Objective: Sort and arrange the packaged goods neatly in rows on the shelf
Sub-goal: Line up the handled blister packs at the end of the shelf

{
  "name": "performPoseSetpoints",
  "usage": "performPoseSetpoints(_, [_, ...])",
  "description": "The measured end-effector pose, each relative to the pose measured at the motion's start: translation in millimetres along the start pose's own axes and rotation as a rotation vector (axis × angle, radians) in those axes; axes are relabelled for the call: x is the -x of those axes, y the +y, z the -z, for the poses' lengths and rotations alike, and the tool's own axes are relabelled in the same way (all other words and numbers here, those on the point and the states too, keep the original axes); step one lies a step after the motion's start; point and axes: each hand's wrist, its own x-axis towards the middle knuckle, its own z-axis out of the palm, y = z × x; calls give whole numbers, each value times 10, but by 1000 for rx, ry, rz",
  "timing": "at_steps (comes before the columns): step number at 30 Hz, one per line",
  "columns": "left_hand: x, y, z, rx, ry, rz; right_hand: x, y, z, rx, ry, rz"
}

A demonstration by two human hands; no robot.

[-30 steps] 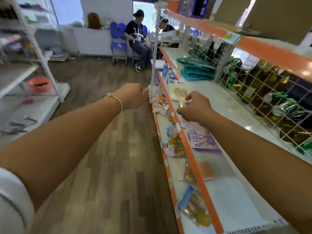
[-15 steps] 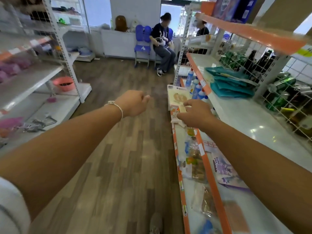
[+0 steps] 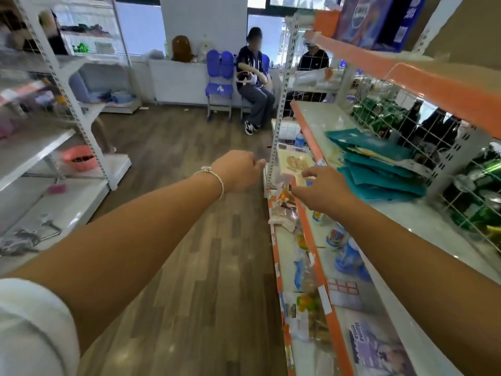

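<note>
My right hand point(image 3: 322, 188) reaches over the orange shelf edge point(image 3: 314, 248), thumb and forefinger spread, just above a heap of clear snack packets point(image 3: 284, 207) and next to a cream biscuit packet point(image 3: 296, 164). It holds nothing. Over the aisle, my left hand point(image 3: 238, 170) is stretched forward with its fingers curled, empty. More clear packets point(image 3: 306, 302) lie along the lower shelf. On the upper one are blue-and-white bottles point(image 3: 344, 251), a red-grid packet point(image 3: 343, 290), a purple packet point(image 3: 379, 351) and a stack of teal bags point(image 3: 379, 164).
A white upright post point(image 3: 282, 104) stands just beyond my hands. Green bottles point(image 3: 482, 185) sit behind a wire grid at right. White racks and a pink basin point(image 3: 78, 158) line the left of the wooden aisle. Two people sit at the far end by blue chairs point(image 3: 219, 85).
The view has moved forward along the aisle and both hands are nearer the cream packet. My right hand's fingers have spread from a curled pose. The left hand stays curled.
</note>
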Motion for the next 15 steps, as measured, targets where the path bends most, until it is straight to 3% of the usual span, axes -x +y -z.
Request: performPoseSetpoints(15, [-2103, -875, -392, 88, -67, -49, -1872, -163, -409, 118, 2, -43])
